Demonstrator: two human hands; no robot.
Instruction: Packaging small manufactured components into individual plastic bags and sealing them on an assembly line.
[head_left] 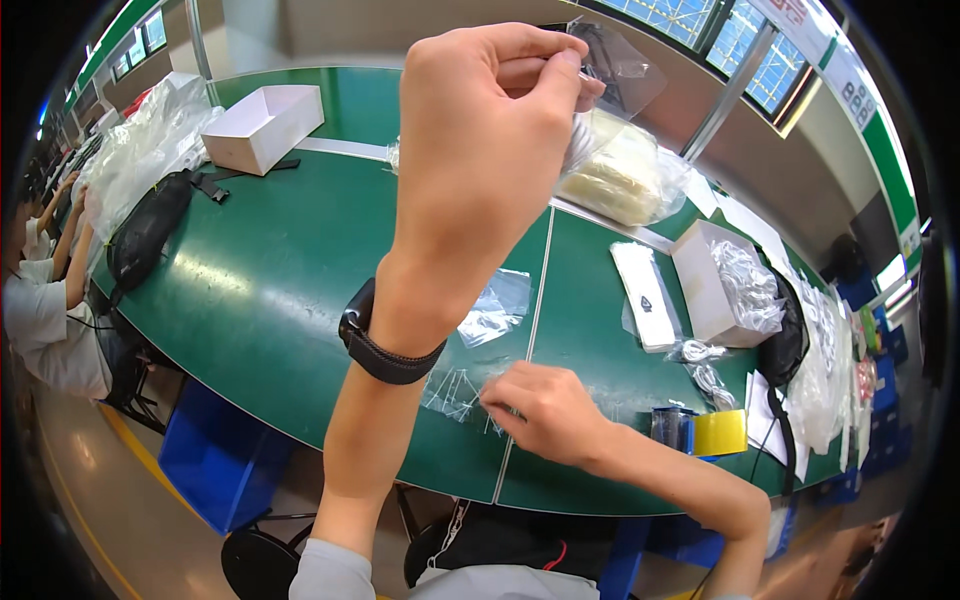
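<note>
My left hand [480, 150], with a black watch [385, 345] on its wrist, is raised high over the table. Its thumb and fingertips pinch a small clear plastic bag [635, 75]; something dark shows in or behind it. Down at the table, my right hand [550, 410] has its fingers curled together at a scatter of thin whitish, stick-like pieces [452, 395]. Whether one of them is between those fingertips is hidden. Clear plastic bags [500, 308] lie flat just beyond, partly covered by my left forearm.
At right are yellow tape [720, 433], coiled white cables [708, 375], a white flat pack [645, 295] and a white box of bagged items [705, 290]. A wrapped bundle [625, 175] lies behind. A white box [262, 130] and black pouch [150, 230] stand left, near another person [50, 310].
</note>
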